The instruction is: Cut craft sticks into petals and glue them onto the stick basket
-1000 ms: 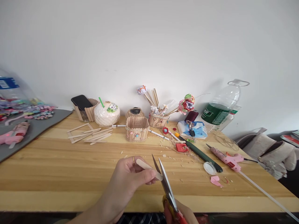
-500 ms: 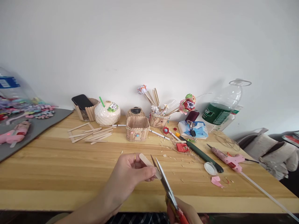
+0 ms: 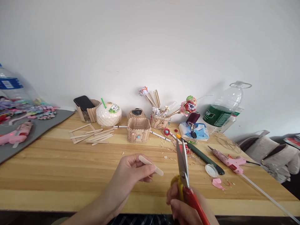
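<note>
My left hand (image 3: 132,175) pinches a short wooden craft stick (image 3: 150,165) between thumb and fingers, above the wooden table (image 3: 58,168); a ring sits on one finger. My right hand (image 3: 185,206) grips red-and-yellow-handled scissors (image 3: 184,170), whose blades point up and away, closed or nearly closed, to the right of the stick and apart from it. A small box built of craft sticks (image 3: 138,129) stands behind the hands. Several loose craft sticks (image 3: 92,136) lie to its left.
Along the wall stand a phone in a stick holder (image 3: 84,106), a white coconut cup (image 3: 108,114), a pen holder (image 3: 160,120), a tissue pack (image 3: 194,130) and a large plastic bottle (image 3: 221,111). A pink glue gun (image 3: 228,159), a dark cutter (image 3: 204,157) and wood chips lie at right. A grey mat (image 3: 28,134) is at left.
The scissors have come off the stick's end and swung to the right, blades now upright and together. My left hand still holds the stick in about the same place.
</note>
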`<act>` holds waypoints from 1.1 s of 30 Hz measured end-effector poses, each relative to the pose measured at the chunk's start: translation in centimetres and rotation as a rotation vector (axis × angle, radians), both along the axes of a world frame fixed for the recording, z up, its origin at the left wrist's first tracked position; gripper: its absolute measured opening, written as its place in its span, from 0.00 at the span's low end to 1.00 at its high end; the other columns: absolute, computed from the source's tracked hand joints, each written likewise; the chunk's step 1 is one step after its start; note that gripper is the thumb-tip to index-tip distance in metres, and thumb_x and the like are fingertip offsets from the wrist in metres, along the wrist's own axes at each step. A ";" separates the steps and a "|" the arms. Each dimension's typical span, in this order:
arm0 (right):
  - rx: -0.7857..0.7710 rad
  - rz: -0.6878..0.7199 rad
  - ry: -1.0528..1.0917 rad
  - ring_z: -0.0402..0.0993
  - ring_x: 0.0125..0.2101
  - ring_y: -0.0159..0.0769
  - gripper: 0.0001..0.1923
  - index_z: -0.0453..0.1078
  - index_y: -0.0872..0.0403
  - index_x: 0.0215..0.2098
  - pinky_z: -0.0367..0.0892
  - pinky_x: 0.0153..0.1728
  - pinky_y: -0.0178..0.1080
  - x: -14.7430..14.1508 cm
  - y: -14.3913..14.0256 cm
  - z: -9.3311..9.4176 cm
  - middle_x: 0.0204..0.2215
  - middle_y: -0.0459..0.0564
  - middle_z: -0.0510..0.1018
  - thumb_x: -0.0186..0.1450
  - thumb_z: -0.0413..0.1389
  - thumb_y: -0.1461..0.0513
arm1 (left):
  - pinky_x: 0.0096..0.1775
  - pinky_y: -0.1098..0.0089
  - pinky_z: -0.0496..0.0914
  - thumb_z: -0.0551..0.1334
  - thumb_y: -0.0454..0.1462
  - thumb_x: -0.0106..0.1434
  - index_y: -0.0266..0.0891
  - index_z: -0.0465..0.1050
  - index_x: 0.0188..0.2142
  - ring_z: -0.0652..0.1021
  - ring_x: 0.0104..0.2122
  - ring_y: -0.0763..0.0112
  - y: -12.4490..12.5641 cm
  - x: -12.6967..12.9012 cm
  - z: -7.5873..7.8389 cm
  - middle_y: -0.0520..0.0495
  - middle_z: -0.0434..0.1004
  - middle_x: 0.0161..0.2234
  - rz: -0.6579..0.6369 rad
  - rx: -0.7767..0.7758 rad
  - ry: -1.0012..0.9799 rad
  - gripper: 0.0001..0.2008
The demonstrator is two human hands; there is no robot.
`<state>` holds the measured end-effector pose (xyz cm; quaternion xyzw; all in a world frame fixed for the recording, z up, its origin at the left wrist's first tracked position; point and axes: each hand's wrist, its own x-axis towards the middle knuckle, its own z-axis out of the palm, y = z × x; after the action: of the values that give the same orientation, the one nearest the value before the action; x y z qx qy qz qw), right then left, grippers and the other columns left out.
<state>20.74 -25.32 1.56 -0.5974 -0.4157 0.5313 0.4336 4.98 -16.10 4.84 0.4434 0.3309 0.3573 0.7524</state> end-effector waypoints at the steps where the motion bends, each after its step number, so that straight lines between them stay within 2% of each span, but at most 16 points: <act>1: 0.020 -0.050 -0.021 0.57 0.17 0.26 0.20 0.60 0.54 0.25 0.52 0.17 0.31 -0.1 0.3 0.3 0.22 0.44 0.69 0.50 0.61 0.49 | 0.28 0.77 0.66 0.67 0.36 0.49 0.35 0.72 0.19 0.71 0.24 0.77 -0.2 0.1 -0.2 0.52 0.75 0.21 -0.002 -0.005 -0.007 0.08; 4: 0.089 -0.162 -0.084 0.65 0.22 0.31 0.14 0.61 0.53 0.24 0.58 0.19 0.33 -0.7 0.8 1.2 0.30 0.49 0.73 0.49 0.62 0.58 | 0.29 0.76 0.66 0.67 0.36 0.49 0.35 0.70 0.21 0.73 0.24 0.76 -0.7 0.4 -0.9 0.51 0.76 0.21 -0.015 -0.036 -0.014 0.08; 7: 0.169 -0.163 -0.096 0.68 0.26 0.34 0.11 0.62 0.53 0.25 0.63 0.24 0.35 -1.1 1.1 2.1 0.29 0.48 0.73 0.51 0.61 0.59 | 0.29 0.74 0.66 0.68 0.36 0.48 0.36 0.67 0.22 0.74 0.24 0.75 -1.0 0.7 -1.5 0.51 0.75 0.20 -0.014 -0.086 0.022 0.10; 10: 0.238 -0.200 -0.077 0.67 0.25 0.32 0.11 0.62 0.53 0.25 0.63 0.27 0.34 -1.2 1.4 2.6 0.23 0.43 0.71 0.52 0.61 0.61 | 0.29 0.74 0.66 0.68 0.36 0.48 0.36 0.66 0.20 0.72 0.25 0.74 -1.1 0.6 -1.6 0.52 0.73 0.21 -0.016 -0.064 0.087 0.11; 13: 0.250 -0.232 -0.083 0.65 0.24 0.31 0.10 0.63 0.53 0.26 0.62 0.27 0.34 -1.3 1.6 2.9 0.22 0.42 0.69 0.53 0.61 0.61 | 0.29 0.74 0.65 0.68 0.36 0.46 0.35 0.67 0.19 0.70 0.24 0.75 -1.1 0.4 -1.6 0.53 0.71 0.20 -0.107 -0.004 0.147 0.10; 16: 0.249 -0.215 -0.093 0.65 0.23 0.30 0.12 0.62 0.53 0.25 0.63 0.26 0.34 -1.5 2.0 3.2 0.20 0.42 0.68 0.53 0.61 0.58 | 0.30 0.73 0.65 0.68 0.35 0.47 0.34 0.72 0.24 0.72 0.24 0.74 -1.0 0.2 -1.6 0.51 0.74 0.21 -0.235 0.022 0.161 0.07; 22: 0.125 -0.081 -0.188 0.56 0.19 0.28 0.18 0.59 0.53 0.24 0.58 0.19 0.32 -0.6 1.9 3.2 0.18 0.39 0.59 0.54 0.58 0.49 | 0.29 0.72 0.64 0.65 0.37 0.50 0.36 0.73 0.25 0.71 0.23 0.73 -0.8 0.1 -1.9 0.52 0.72 0.20 -0.205 0.106 0.182 0.05; 27: 0.046 0.187 -0.253 0.54 0.22 0.29 0.26 0.58 0.53 0.27 0.53 0.23 0.33 0.9 0.5 3.1 0.22 0.41 0.58 0.55 0.51 0.39 | 0.29 0.73 0.64 0.64 0.37 0.52 0.37 0.71 0.24 0.71 0.22 0.74 -0.5 -0.5 -1.8 0.53 0.72 0.19 -0.123 0.171 0.209 0.06; 30: -0.015 0.276 -0.294 0.52 0.23 0.30 0.30 0.57 0.53 0.25 0.50 0.23 0.34 1.3 -0.1 2.8 0.21 0.42 0.58 0.53 0.46 0.35 | 0.29 0.73 0.66 0.64 0.37 0.52 0.37 0.72 0.25 0.72 0.22 0.73 -0.4 -0.7 -1.6 0.53 0.71 0.19 -0.108 0.166 0.162 0.05; 33: -0.049 0.339 -0.329 0.52 0.22 0.31 0.31 0.57 0.53 0.24 0.49 0.23 0.34 1.3 -0.8 2.6 0.20 0.42 0.58 0.53 0.45 0.34 | 0.28 0.73 0.66 0.65 0.36 0.51 0.36 0.73 0.25 0.71 0.20 0.74 -0.5 -0.8 -1.3 0.53 0.70 0.19 -0.087 0.148 0.130 0.05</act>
<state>22.02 -26.09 4.12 -0.6080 -0.5620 0.5021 0.2499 4.21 -16.60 3.49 0.5341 0.3320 0.3182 0.7094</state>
